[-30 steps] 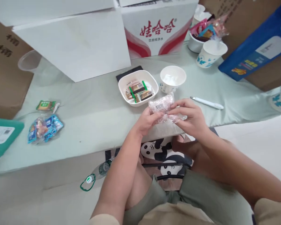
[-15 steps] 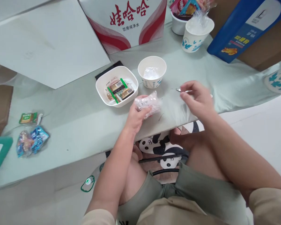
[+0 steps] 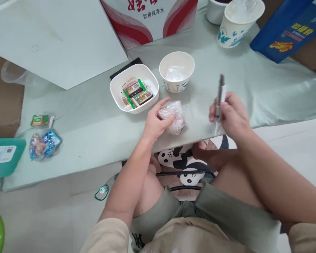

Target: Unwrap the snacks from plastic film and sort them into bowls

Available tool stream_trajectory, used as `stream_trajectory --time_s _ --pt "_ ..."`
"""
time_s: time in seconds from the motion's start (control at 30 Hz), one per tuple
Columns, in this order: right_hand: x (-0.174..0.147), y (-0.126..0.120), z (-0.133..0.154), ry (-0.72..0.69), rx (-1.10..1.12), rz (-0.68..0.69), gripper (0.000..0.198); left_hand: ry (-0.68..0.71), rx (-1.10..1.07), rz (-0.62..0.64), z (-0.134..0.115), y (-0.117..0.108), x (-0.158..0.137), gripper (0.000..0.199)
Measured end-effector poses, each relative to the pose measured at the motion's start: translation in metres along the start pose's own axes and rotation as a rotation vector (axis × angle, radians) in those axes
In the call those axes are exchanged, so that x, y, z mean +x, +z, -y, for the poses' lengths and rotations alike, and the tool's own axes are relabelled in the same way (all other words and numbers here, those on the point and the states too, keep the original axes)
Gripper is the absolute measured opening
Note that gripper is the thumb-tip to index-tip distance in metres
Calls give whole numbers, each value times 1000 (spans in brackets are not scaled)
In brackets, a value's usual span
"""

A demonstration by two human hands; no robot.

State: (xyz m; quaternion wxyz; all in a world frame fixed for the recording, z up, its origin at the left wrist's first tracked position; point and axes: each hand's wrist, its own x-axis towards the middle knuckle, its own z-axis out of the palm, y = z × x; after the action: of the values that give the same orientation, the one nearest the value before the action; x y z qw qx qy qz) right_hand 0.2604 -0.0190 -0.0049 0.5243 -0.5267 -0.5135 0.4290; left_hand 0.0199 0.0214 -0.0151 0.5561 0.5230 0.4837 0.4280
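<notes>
My left hand (image 3: 155, 123) is closed round a crumpled clear-plastic bundle (image 3: 176, 123), pinkish-white, thumb on top and index finger stretched behind it. Off to the right, my right hand (image 3: 233, 114) grips what looks like a utility knife (image 3: 220, 100), its dark narrow end pointing up; motion smears it. A bit of clear plastic (image 3: 215, 127) shows below that hand. Just beyond the bundle stands a paper bowl (image 3: 177, 86) with clear plastic inside. Left of it, a white square bowl (image 3: 116, 100) holds small packaged snacks and green strips.
A red-and-white carton (image 3: 152, 26) and a white board (image 3: 55, 42) stand at the back. A paper cup (image 3: 230, 33) and a blue package (image 3: 281, 38) are at the back right. Snack packets (image 3: 44, 144) lie left, near a green container (image 3: 7, 158). The table's front edge runs above my knees.
My right hand has turned the knife upright, so more of it shows. The left hand keeps the bundle, with its index finger now more extended. The view has shifted slightly.
</notes>
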Motion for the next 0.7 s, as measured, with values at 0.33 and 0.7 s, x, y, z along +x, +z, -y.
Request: stream_trajectory --time_s 0.33,0.7 --pt "1 55 -1 88 -46 291 33 100 286 66 15 -6 0 87" --pt "-1 46 12 89 -348 169 20 87 407 -34 5 -2 -8 35"
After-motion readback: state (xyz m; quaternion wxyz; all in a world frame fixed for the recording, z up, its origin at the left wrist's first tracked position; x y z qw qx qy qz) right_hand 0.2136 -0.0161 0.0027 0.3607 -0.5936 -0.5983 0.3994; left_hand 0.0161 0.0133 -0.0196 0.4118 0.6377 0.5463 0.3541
